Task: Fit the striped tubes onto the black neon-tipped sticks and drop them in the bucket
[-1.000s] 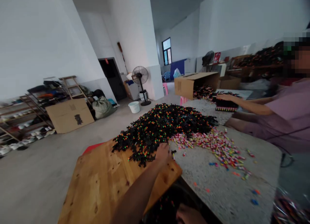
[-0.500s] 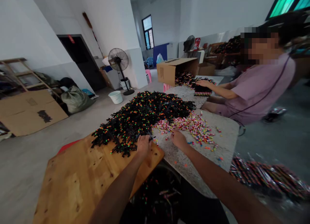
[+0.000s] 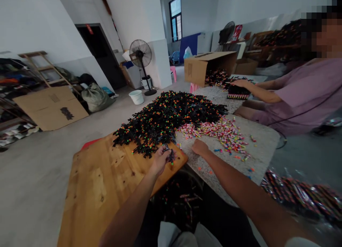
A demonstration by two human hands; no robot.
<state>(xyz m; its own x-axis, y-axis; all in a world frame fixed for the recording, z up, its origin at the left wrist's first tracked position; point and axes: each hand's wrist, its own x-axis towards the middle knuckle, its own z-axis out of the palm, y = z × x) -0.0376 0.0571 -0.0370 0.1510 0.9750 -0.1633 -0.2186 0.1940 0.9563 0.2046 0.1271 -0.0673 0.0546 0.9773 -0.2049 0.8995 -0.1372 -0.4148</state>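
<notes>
My left hand [image 3: 160,161] is closed on a small black plastic piece [image 3: 171,156] with a green tip, above the corner of the wooden table [image 3: 98,183]. Just behind it rises a large heap of similar black pieces [image 3: 171,113] with orange and green tips. Over the stone-topped table [image 3: 205,158], my right hand [image 3: 200,147] has its fingers curled together. Whatever they hold, if anything, is hidden. Close by lies a spread of small pink, white and yellow tubes [image 3: 224,131], with a few orange and blue bits around them.
Below the table edges, between my legs, a dark container [image 3: 173,184] holds more pieces. At the right sits a co-worker [image 3: 301,87], handling black pieces beside a cardboard box [image 3: 196,72]. Clear-wrapped bundles [image 3: 301,190] lie low on the right. A white bucket [image 3: 136,97] and a fan [image 3: 140,54] stand beyond.
My left hand has come away from the heap toward me, with a black piece now showing in it. The right hand stays by the tubes, fingers more tightly curled. The view has shifted right-to-left slightly.
</notes>
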